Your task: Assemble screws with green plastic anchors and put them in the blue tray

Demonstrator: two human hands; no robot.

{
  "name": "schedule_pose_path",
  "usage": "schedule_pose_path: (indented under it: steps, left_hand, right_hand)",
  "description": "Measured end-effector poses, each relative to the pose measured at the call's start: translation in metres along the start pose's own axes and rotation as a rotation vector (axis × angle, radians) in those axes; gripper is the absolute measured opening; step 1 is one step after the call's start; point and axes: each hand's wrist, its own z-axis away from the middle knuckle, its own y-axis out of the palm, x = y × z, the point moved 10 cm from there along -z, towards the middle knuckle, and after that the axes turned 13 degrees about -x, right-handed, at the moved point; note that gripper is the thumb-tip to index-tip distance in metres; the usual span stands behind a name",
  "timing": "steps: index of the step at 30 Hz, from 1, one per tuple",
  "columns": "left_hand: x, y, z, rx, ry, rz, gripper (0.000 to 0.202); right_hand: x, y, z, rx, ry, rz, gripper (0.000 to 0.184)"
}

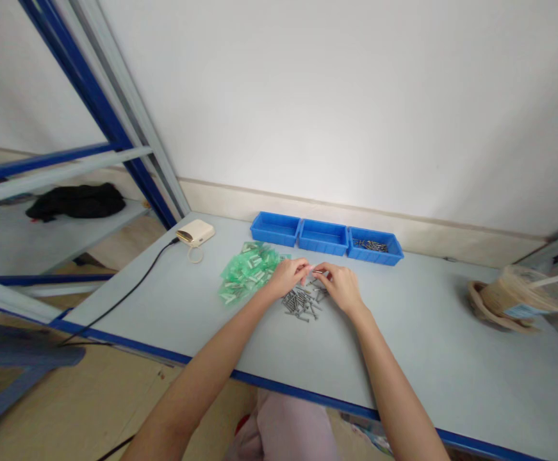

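My left hand [289, 276] and my right hand [340, 285] almost meet above a pile of metal screws [298, 302] on the grey table. A thin screw [318, 272] shows at the fingertips of my right hand, which is closed in a pinch. The fingers of my left hand are pinched too, but what they hold is too small to make out. Just left of it lies a heap of small green plastic bags [247, 272] with white pieces on them or inside. Behind the hands, the right blue bin [379, 257] contains several screws.
The left blue bin [273, 238] and middle blue bin [323, 246] stand in the same row along the wall. A cream-coloured device [195, 230] with a black cable [129, 298] lies at the left. At the right, a plastic cup [519, 291] with a straw rests in a brown holder [490, 310].
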Motion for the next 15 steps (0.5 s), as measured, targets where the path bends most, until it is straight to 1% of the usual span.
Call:
schedule_pose_path:
  steps: [2, 5, 7, 12, 15]
  left_hand:
    - [-0.0008, 0.0002, -0.0001, 0.004, 0.003, 0.012, 0.036]
    - [-0.0014, 0.0005, -0.0005, 0.018, -0.001, 0.07, 0.03]
    - [-0.0012, 0.0003, -0.0008, 0.022, -0.004, 0.09, 0.028]
    - [-0.0016, -0.0014, -0.0006, 0.0, 0.01, 0.059, 0.038]
    - [-0.0009, -0.001, -0.0006, -0.004, 0.011, 0.05, 0.041]
  right_hand:
    - [0.0009, -0.0003, -0.0001, 0.007, -0.01, 0.022, 0.026]
    - [0.0004, 0.0009, 0.0004, 0.032, -0.003, 0.034, 0.031]
    - [0.0004, 0.0024, 0.0009, 0.041, -0.004, 0.015, 0.028]
    - [0.0006, 0.0044, 0.0012, 0.031, -0.031, 0.003, 0.021]
    - [0.0014, 0.0056, 0.0015, 0.045, -0.044, 0.018, 0.025]
